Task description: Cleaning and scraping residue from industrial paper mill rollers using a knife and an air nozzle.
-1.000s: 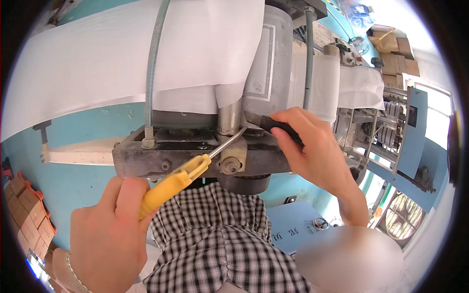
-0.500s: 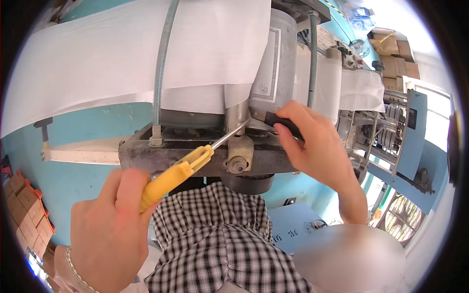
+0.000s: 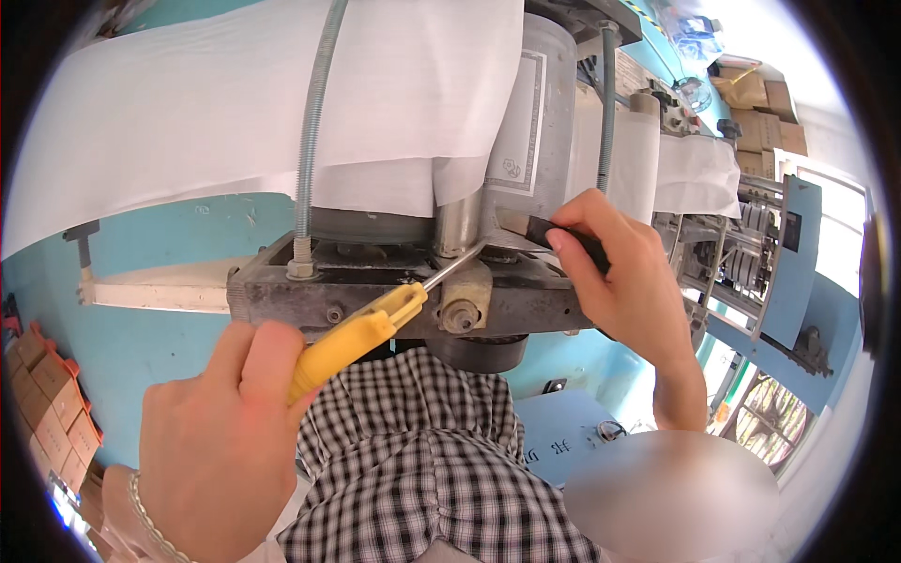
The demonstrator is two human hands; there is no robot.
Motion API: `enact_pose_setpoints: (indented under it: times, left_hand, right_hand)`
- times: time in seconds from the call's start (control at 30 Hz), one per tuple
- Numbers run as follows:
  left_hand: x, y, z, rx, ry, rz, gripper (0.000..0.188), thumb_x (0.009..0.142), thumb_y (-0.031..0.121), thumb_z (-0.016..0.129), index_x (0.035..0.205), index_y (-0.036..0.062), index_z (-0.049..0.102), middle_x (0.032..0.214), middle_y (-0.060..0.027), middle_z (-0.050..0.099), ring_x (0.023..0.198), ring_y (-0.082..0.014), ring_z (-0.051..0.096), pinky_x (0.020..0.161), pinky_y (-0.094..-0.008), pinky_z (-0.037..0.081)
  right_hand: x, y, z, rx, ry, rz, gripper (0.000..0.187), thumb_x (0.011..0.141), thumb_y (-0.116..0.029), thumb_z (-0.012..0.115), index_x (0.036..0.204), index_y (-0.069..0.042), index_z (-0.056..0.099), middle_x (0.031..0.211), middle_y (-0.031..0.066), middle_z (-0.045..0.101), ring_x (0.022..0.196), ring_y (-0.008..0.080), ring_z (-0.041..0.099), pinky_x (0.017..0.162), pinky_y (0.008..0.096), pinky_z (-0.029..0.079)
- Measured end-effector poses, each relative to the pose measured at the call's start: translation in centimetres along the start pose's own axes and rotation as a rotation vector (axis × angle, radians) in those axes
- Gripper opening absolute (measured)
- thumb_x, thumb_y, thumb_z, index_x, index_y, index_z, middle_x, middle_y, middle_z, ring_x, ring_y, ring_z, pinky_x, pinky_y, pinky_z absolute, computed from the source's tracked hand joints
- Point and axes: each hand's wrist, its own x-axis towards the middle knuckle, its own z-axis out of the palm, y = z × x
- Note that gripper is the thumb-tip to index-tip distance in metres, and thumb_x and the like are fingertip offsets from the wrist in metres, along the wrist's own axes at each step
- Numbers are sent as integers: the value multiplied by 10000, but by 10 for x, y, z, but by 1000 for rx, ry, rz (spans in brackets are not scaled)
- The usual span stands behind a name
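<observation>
A: Where does everything sit?

B: The left hand is clenched round the yellow-handled screwdriver, whose tip reaches up and right of that hand to the grey metal bracket. The right hand pinches a small dark tool just beside the steel cylinder.

A: How best to work it?

B: I'd keep the shaft in line with the fastener, press firmly, and brace the dark tool so nothing slips toward the white sheet.
</observation>
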Motion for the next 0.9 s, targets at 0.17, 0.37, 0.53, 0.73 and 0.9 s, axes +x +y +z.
enact_pose_setpoints:
  times: [0.17,0.37,0.53,0.73,0.9]
  left_hand:
    - [0,2,-3,2,0,20,208,911,94,639,1079,45,527,970,-123,623,719,-367,609,586,-442,421]
    - [0,0,0,22,-4,5,204,913,102,638,1075,46,527,952,-131,624,712,-367,605,582,-442,422]
    - [1,0,0,13,13,19,206,918,105,632,1084,50,524,959,-128,623,706,-365,604,576,-446,419]
    - [1,-1,1,-20,-1,10,211,919,107,630,1089,45,522,966,-133,617,712,-370,602,583,-447,400]
    - [-1,1,1,2,14,-29,202,923,110,623,1087,48,523,968,-131,612,723,-365,596,608,-442,396]
  right_hand:
    - [-1,-1,4,-21,-46,-117,82,902,-14,653,943,-7,583,758,125,637,648,283,604,611,339,470]
    - [0,-1,5,-22,22,-112,91,906,-25,656,957,-9,582,768,140,640,656,289,603,606,349,465]
    - [3,5,9,-13,15,-149,101,910,-26,655,973,-7,578,772,137,642,646,288,597,593,348,461]
    - [2,6,11,10,-102,-152,100,909,-23,658,970,-6,581,779,139,639,614,275,582,560,338,450]
    - [3,-2,9,-73,37,-182,104,904,-25,664,961,-6,579,766,140,628,614,277,589,561,338,452]
